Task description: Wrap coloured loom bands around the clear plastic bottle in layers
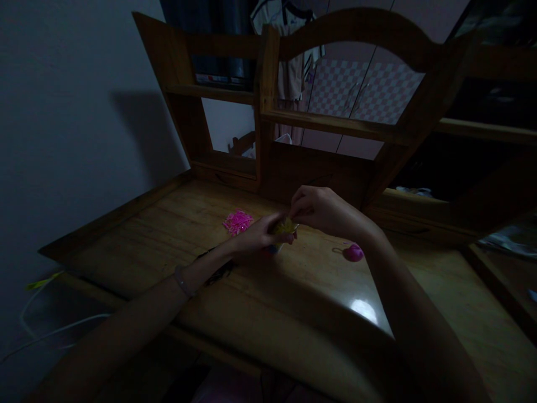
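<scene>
Yellowish item [284, 225], one: above the desk [310, 291], in the left hand [265, 231], whose grip is clamped around it. Right hand [322, 208], one: knuckles up, wrist bent, fingertips at the item's upper edge; cannot tell whether its grip closes on anything. Pink heap [238, 222], one, of slivers too small to count. Magenta object [353, 253], one, right of the hands. Bracelet [183, 281], one, on the outstretched left forearm.

L hand [268, 230] w/ yellowish item [285, 226], R hand [312, 204] adj., pink pcs [238, 222] nearby
</scene>
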Demonstrator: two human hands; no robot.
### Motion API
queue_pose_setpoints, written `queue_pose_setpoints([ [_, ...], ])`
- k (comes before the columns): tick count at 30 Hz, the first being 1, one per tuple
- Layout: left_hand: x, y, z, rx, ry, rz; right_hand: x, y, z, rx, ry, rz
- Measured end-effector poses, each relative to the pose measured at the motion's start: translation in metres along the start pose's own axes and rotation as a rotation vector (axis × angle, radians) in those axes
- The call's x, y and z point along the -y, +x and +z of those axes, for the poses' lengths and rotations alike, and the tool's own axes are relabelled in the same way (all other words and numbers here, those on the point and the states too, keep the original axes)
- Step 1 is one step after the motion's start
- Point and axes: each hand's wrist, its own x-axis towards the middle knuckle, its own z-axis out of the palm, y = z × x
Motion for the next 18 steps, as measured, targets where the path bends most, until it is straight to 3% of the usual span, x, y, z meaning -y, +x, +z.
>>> queue_pose_setpoints([
  [9, -0.006, -0.001, -0.002, -0.024, -0.047, -0.004, -0.014, -0.003, -0.009, -0.029, 0.106, 0.124],
  [11, -0.008, -0.001, -0.001, -0.036, -0.024, -0.016, -0.022, -0.004, -0.009, 0.05, 0.004, 0.189],
  [15, -0.01, -0.001, -0.001, -0.092, -0.006, -0.002, -0.031, -0.004, 0.012, 0.379, -0.109, 0.281],
  [18, -0.009, 0.001, -0.001, -0.182, -0.022, 0.074, -0.024, -0.003, 0.039, 0.388, -0.032, 0.246],
])
